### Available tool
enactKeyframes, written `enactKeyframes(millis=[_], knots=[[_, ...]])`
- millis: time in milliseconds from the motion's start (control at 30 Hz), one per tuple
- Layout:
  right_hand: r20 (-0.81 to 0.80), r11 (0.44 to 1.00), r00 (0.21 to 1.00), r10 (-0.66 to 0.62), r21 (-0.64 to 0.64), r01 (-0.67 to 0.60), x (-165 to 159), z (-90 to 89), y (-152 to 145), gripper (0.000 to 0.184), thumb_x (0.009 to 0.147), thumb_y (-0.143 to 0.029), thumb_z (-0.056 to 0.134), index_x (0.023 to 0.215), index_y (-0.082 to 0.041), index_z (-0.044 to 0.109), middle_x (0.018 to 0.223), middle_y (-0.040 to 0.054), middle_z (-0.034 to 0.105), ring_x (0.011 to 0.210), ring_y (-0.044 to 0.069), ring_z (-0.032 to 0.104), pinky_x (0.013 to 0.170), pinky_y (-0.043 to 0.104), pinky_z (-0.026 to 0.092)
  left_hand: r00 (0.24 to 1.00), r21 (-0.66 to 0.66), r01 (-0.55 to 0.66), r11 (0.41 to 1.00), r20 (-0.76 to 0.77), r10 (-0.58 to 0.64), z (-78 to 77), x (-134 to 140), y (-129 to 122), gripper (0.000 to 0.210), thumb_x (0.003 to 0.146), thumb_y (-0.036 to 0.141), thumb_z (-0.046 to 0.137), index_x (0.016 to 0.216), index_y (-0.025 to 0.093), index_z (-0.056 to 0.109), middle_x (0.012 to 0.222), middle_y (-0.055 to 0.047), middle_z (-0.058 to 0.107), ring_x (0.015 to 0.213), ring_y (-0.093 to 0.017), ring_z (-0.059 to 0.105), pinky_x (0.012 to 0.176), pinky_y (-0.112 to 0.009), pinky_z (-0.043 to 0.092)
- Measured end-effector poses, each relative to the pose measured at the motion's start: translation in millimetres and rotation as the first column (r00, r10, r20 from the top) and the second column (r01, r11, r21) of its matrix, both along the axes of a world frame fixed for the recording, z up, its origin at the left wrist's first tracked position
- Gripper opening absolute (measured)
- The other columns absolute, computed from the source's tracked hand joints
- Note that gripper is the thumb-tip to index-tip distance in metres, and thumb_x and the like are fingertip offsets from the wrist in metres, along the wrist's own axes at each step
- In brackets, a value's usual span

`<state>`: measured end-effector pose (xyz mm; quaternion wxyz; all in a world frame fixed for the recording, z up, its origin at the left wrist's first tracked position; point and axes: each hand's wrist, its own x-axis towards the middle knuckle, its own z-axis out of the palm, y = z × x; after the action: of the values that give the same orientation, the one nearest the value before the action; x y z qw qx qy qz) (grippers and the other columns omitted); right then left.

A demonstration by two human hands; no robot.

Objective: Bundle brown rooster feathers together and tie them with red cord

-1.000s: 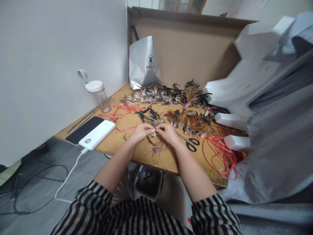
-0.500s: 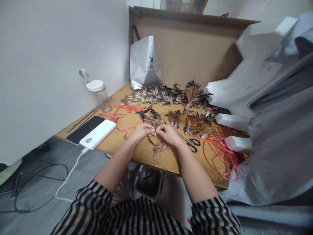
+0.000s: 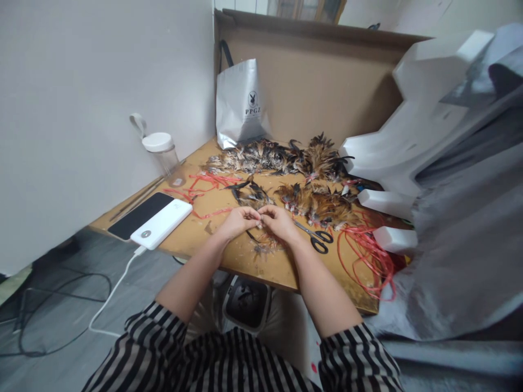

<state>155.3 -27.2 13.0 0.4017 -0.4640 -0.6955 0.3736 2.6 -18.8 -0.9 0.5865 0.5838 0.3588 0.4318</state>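
Black-and-grey striped cloth sleeves bunch in soft folds at the elbows, above a dark tub with a smooth, pale rim. Wispy feather scraps litter the worn, yellow-brown wooden table. Over them, the left hand and right hand meet, fingers curled into near-closed pinches at the base of a small brown-and-black feather bundle; I cannot tell exactly what lies between the fingertips. That bundle fans away from them across the wood. Black-handled metal scissors lie just beside the right hand, near glossy, looping red plastic strands. Farther off, golden-brown plumes form a shaggy row, and behind it runs a mottled, fluffy feather heap. Last come a creased silver bag and a flat brown cardboard panel.
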Motion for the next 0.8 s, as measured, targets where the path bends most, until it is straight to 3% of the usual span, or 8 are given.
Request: enactKeyframes(millis=[167,333,533,633,800], knots=[[0.092,0.997,0.994,-0.063,0.041,0.06,1,-8.1,4,0.017,0.068,-0.022,0.048,0.075,-0.016,0.063,0.063,-0.0004,0.059,0.055,0.01,0.048,0.052,0.019,0.037,0.998,0.073,-0.039,0.997,-0.053,0.043,2.7,3,-2,0.014,0.056,0.016,0.065,0.069,0.012,0.06,0.062,-0.001,0.061,0.057,-0.01,0.055,0.061,-0.023,0.043],[0.162,0.999,0.986,-0.043,0.013,0.042,3,-11.4,7,0.019,0.067,-0.022,0.048,0.072,-0.016,0.066,0.056,-0.0023,0.057,0.05,0.009,0.045,0.05,0.019,0.034,0.994,0.13,-0.069,0.989,-0.08,0.079,5.8,3,-3,0.012,0.058,0.01,0.059,0.07,0.012,0.06,0.063,-0.002,0.06,0.058,-0.009,0.054,0.059,-0.021,0.042],[0.216,1.0,0.976,-0.004,-0.012,0.007,7,-17.9,9,0.022,0.07,-0.03,0.05,0.071,-0.015,0.066,0.051,-0.003,0.052,0.046,0.007,0.039,0.045,0.018,0.028,0.983,0.216,-0.12,0.969,-0.109,0.146,-5.0,3,4,0.012,0.062,0.013,0.058,0.075,0.012,0.06,0.064,-0.002,0.059,0.057,-0.009,0.053,0.056,-0.02,0.042],[0.269,1.0,0.963,-0.009,0.01,0.006,6,-18.6,8,0.021,0.069,-0.03,0.051,0.07,-0.015,0.066,0.049,-0.0033,0.052,0.045,0.007,0.038,0.046,0.019,0.027,0.956,0.335,-0.118,0.935,-0.215,0.198,-14.0,1,8,0.016,0.065,0.012,0.055,0.08,0.014,0.062,0.067,-0.002,0.06,0.059,-0.01,0.054,0.057,-0.021,0.043],[0.389,0.997,0.92,-0.05,0.08,0.021,2,-15.2,5,0.017,0.07,-0.026,0.052,0.07,-0.015,0.066,0.053,-0.0015,0.056,0.051,0.008,0.044,0.05,0.019,0.029,0.836,0.552,-0.083,0.83,-0.416,0.36,-17.9,-5,4,0.016,0.068,0.009,0.051,0.079,0.015,0.062,0.075,-0.004,0.062,0.065,-0.012,0.056,0.063,-0.024,0.044]])
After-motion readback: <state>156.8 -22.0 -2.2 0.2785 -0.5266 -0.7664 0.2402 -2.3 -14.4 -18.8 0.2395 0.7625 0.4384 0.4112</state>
